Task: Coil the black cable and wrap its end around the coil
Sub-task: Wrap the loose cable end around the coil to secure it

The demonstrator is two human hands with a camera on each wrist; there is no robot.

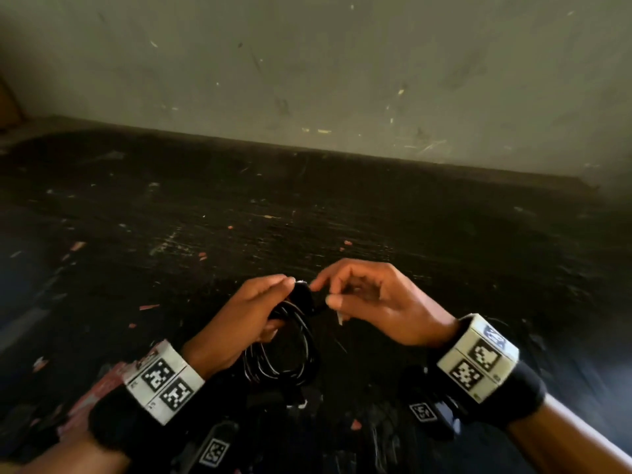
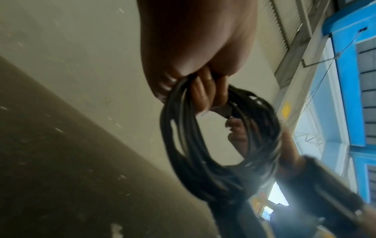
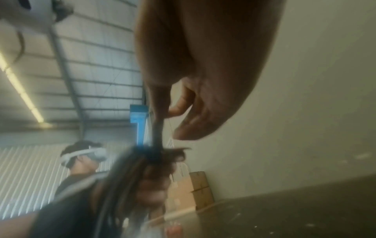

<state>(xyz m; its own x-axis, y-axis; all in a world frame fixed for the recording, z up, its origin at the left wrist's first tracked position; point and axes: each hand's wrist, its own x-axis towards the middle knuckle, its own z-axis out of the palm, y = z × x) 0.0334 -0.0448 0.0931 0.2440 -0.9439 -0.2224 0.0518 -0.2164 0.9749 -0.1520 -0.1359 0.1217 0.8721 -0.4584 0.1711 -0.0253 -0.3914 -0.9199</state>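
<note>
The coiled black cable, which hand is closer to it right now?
Left. The left hand grips the cable coil at its top, fingers curled round the loops; the right hand is beside it, fingertips at the coil's upper end.

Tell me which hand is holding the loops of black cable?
The left hand: its fingers curl round the cable coil. The right hand only pinches at the top.

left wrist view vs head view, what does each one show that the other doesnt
Only the left wrist view shows the blue structure and the corrugated wall behind it, plus the left hand's fingers curled through the coil from below. Only the head view shows the dark tabletop, the tagged wristbands and the whole right hand pinching at the top of the coil. Both show the left hand gripping the coiled black cable.
</note>
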